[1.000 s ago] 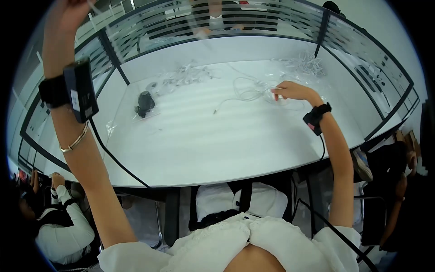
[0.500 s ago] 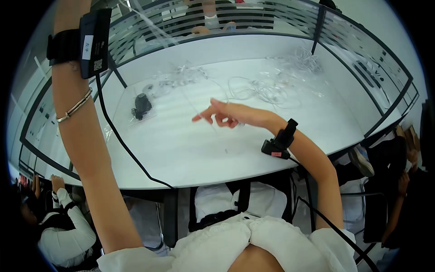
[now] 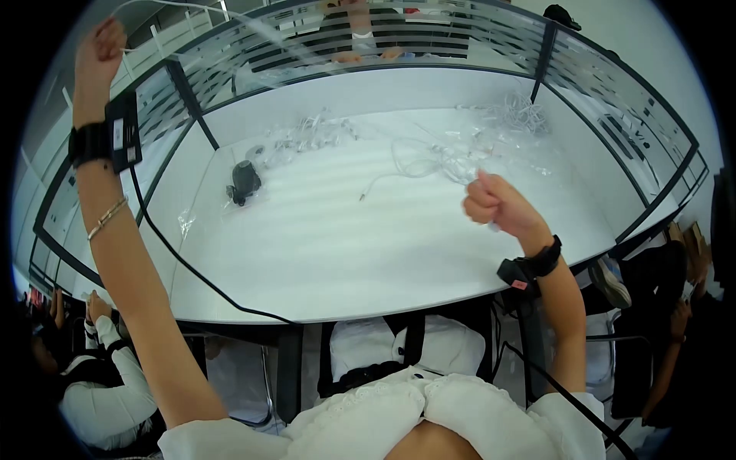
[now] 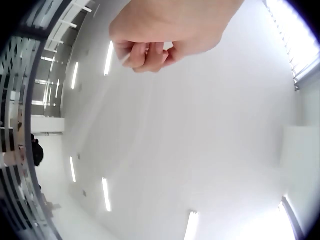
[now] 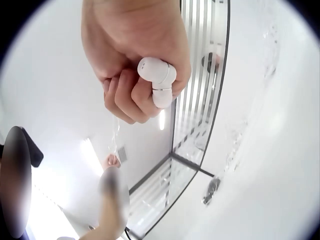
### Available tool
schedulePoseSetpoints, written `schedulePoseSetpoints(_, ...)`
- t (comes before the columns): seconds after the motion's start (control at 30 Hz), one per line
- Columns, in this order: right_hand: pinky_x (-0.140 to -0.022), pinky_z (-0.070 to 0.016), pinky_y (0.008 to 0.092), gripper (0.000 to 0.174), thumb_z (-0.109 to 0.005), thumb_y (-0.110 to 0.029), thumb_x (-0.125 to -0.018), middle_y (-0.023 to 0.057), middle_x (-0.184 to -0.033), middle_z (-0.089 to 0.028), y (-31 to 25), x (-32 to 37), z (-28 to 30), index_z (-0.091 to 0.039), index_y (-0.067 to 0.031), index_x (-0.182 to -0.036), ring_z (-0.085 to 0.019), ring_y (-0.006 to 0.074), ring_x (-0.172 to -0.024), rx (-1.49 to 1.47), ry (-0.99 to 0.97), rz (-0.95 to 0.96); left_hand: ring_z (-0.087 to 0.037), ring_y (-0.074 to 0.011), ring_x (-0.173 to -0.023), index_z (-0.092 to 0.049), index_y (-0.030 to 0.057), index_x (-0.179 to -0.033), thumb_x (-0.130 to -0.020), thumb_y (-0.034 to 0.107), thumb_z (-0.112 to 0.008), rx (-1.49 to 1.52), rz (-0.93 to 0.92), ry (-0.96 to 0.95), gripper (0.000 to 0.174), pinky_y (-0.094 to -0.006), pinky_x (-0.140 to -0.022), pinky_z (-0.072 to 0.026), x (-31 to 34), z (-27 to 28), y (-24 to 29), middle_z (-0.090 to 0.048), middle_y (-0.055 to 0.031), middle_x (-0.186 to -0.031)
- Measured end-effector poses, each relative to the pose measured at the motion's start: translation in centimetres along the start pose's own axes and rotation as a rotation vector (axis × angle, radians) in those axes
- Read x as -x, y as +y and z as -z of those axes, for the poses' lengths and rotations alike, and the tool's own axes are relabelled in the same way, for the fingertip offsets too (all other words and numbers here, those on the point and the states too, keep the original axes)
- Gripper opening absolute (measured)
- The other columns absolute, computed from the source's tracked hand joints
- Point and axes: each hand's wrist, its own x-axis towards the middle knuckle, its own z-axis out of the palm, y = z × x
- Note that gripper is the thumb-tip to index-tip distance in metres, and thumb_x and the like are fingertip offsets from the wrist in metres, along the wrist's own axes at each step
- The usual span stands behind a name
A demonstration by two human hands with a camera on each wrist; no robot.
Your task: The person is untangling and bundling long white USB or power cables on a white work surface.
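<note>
My left hand (image 3: 100,47) is raised high at the upper left, its fingers curled around a thin white cord (image 3: 221,10) that arcs rightward above the partition. The left wrist view shows that hand (image 4: 167,32) against the ceiling, with a blurred strand below it. Over the right part of the table, my right hand (image 3: 502,208) is curled in a fist. In the right wrist view this hand (image 5: 137,40) grips white rounded pieces (image 5: 159,74) that look like earbuds, sticking out beside the fingers; a thin strand hangs below.
A coiled white cable (image 3: 418,169) lies behind my right hand. Clear-bagged white items (image 3: 314,130) and a dark object (image 3: 244,181) are at the left; a tangled white cable pile (image 3: 521,113) sits back right. Glass-topped partitions (image 3: 368,80) enclose the table (image 3: 307,261).
My right hand has gone from the coiled cable to the left, then back right, and is now curled nearer the front. The left hand shifted up out of view and is visible again.
</note>
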Motion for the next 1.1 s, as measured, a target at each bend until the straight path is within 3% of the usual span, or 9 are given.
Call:
schedulePoseSetpoints(0.13, -0.047, -0.0192, 0.023, 0.047, -0.032, -0.036, -0.101, -0.0061, -0.054, -0.027, -1.8, 2.9, 1.9, -0.03, -0.0143, -0.06, -0.023, 0.0068, -0.05, 0.048, 0.183, 0.104, -0.029, -0.0063, -0.051, -0.045, 0.0066, -0.077, -0.094, 0.011, -0.049, -0.037, 0.191, -0.31, 0.018, -0.0217, -0.047, -0.0257, -1.0, 6.1, -2.3, -0.031, 0.0044, -0.063)
schedulePoseSetpoints(0.2, -0.047, -0.0196, 0.0228, 0.046, -0.033, -0.034, -0.101, -0.0059, -0.054, -0.029, -2.6, 3.6, 2.9, -0.033, -0.0132, -0.06, -0.025, 0.0063, -0.051, 0.156, 0.241, 0.144, -0.029, -0.0043, -0.051, -0.044, 0.0107, -0.071, -0.095, 0.019, -0.052, -0.124, 0.21, -0.206, 0.027, -0.0195, -0.048, -0.0277, 0.4, 6.8, -4.1, -0.032, 0.0054, -0.063)
schedulePoseSetpoints(0.33, -0.047, -0.0193, 0.0215, 0.042, -0.04, -0.033, -0.098, -0.0079, -0.055, -0.031, -3.9, 4.4, 4.8, -0.048, -0.0104, -0.064, -0.025, 0.0037, -0.051, 0.276, 0.42, 0.147, -0.031, -0.003, -0.051, -0.042, 0.0131, -0.069, -0.095, 0.028, -0.053, -0.191, 0.355, -0.386, 0.033, -0.02, -0.047, -0.0296, 4.5, 10.3, -8.5, -0.033, 0.0064, -0.061)
schedulePoseSetpoints(0.4, -0.047, -0.0173, 0.0213, 0.04, -0.043, -0.034, -0.097, -0.0094, -0.056, -0.031, -4.2, 4.5, 5.9, -0.052, -0.0095, -0.067, -0.025, 0.0023, -0.051, 0.356, 0.476, 0.103, -0.034, -0.0027, -0.051, -0.041, 0.0139, -0.067, -0.096, 0.028, -0.053, -0.379, 0.334, -0.337, 0.034, -0.0201, -0.049, -0.0329, 7.6, 11.1, -9.8, -0.033, 0.0062, -0.06)
schedulePoseSetpoints(0.53, -0.049, -0.0148, 0.0224, 0.038, -0.046, -0.034, -0.095, -0.0092, -0.057, -0.027, -4.4, 3.9, 6.9, -0.056, -0.0075, -0.069, -0.022, 0.0029, -0.053, 0.626, 0.406, -0.045, -0.038, -0.0048, -0.052, -0.041, 0.0125, -0.067, -0.095, 0.024, -0.054, -0.147, 0.211, -0.223, 0.033, -0.0211, -0.056, -0.0402, 10.2, 13.3, -12.1, -0.038, 0.0039, -0.063)
schedulePoseSetpoints(0.63, -0.049, -0.0185, 0.0227, 0.038, -0.049, -0.035, -0.093, -0.0085, -0.056, -0.029, -3.4, 2.6, 6.8, -0.055, -0.0084, -0.066, -0.025, 0.0037, -0.053, 0.711, 0.329, -0.159, -0.044, -0.0066, -0.055, -0.046, 0.0096, -0.069, -0.093, 0.019, -0.057, 0.033, 0.251, -0.064, 0.028, -0.0217, -0.06, -0.0441, 10.2, 15.6, -13.7, -0.057, -0.0025, -0.08)
schedulePoseSetpoints(0.77, -0.054, -0.0268, 0.0222, 0.037, -0.05, -0.036, -0.092, -0.0073, -0.055, -0.033, -2.7, 2.3, 7.1, -0.056, -0.0087, -0.067, -0.032, 0.005, -0.055, 0.663, 0.298, -0.266, -0.05, -0.0086, -0.061, -0.048, 0.0085, -0.068, -0.092, 0.017, -0.057, 0.01, 0.226, 0.032, 0.027, -0.0239, -0.068, -0.0481, 10.5, 17.7, -15.2, -0.063, -0.009, -0.092)
schedulePoseSetpoints(1.0, -0.06, -0.0286, 0.0228, 0.036, -0.051, -0.035, -0.091, -0.0053, -0.057, -0.037, -1.6, 2.1, 8.3, -0.056, -0.0065, -0.071, -0.035, 0.0064, -0.059, 0.682, 0.175, -0.201, -0.057, -0.0123, -0.07, -0.049, 0.0058, -0.067, -0.091, 0.01, -0.054, 0.217, 0.297, 0.057, 0.024, -0.0267, -0.076, -0.0499, 10.3, 21.7, -17.6, -0.063, -0.0126, -0.094)
schedulePoseSetpoints(1.1, -0.056, -0.0266, 0.0222, 0.033, -0.051, -0.035, -0.092, -0.0072, -0.057, -0.033, -1.2, 1.8, 8.9, -0.057, -0.0082, -0.074, -0.031, 0.0056, -0.057, 0.612, 0.317, -0.189, -0.058, -0.021, -0.09, -0.051, 0.0006, -0.078, -0.089, 0.005, -0.053, 0.296, 0.389, 0.196, 0.012, -0.032, -0.085, -0.0488, 12.3, 21.0, -17.4, -0.06, -0.0159, -0.104)
